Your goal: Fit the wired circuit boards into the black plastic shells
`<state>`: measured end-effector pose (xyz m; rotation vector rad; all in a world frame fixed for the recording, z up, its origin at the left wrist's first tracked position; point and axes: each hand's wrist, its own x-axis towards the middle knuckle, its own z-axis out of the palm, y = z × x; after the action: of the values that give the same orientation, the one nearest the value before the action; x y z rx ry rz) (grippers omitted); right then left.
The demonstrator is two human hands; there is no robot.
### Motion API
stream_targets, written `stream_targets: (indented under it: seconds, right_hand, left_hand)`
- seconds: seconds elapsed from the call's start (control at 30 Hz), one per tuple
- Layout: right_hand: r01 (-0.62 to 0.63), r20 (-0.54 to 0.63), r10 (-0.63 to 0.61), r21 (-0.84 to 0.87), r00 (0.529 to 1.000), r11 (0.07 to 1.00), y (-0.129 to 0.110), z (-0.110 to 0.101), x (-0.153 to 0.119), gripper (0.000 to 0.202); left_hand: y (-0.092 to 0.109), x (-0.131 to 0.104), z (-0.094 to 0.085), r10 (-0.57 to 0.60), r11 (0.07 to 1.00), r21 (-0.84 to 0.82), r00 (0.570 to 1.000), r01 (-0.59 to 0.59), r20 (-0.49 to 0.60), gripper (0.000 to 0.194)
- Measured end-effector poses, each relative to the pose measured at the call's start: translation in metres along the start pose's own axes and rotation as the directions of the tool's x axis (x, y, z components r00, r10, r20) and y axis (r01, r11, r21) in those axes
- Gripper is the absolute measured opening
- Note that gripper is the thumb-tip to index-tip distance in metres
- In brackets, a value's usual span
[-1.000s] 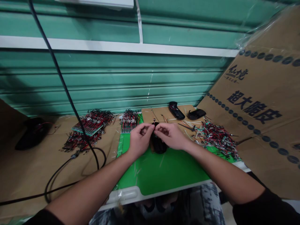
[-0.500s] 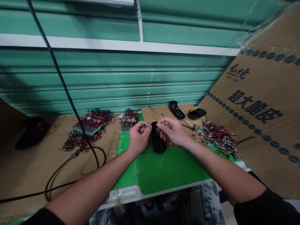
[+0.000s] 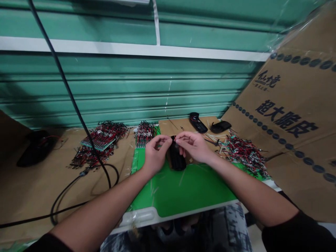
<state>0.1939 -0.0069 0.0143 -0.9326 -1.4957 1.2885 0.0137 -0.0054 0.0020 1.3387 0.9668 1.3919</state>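
Observation:
My left hand is closed in a pinch over the upper end of a black plastic shell. From the other side my right hand pinches close by, its thumb and forefinger almost meeting the left fingertips. A bit of red shows at the right fingertips, but whatever lies between the fingers is too small to name. The shell lies lengthwise on a green board, its top end partly covered by my fingers.
Piles of red and black wired parts lie left, behind my left hand and right. Two black shells rest at the back. Another shell sits far left. A black cable hangs at left; a carton stands right.
My left fingertips have shifted right, up against the right ones. The small shiny piece that showed in the left pinch is now out of sight. My right hand has barely moved.

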Motion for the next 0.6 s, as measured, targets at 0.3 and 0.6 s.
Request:
stream_targets:
  seconds: [0.3, 0.6]
  right_hand:
    - [0.0, 0.018, 0.001, -0.061, 1.0, 0.998, 0.0037, -0.0011, 0.0008, 0.036]
    - [0.006, -0.078, 0.004, 0.129, 0.997, 0.992, 0.002, -0.0059, 0.0056, 0.039]
  left_hand:
    - [-0.0059, 0.0038, 0.0006, -0.046, 0.998, -0.043, 0.998, 0.044, -0.034, 0.025]
    - [-0.0008, 0.0003, 0.0023, -0.162, 0.972, -0.154, 0.981, 0.177, 0.106, 0.038]
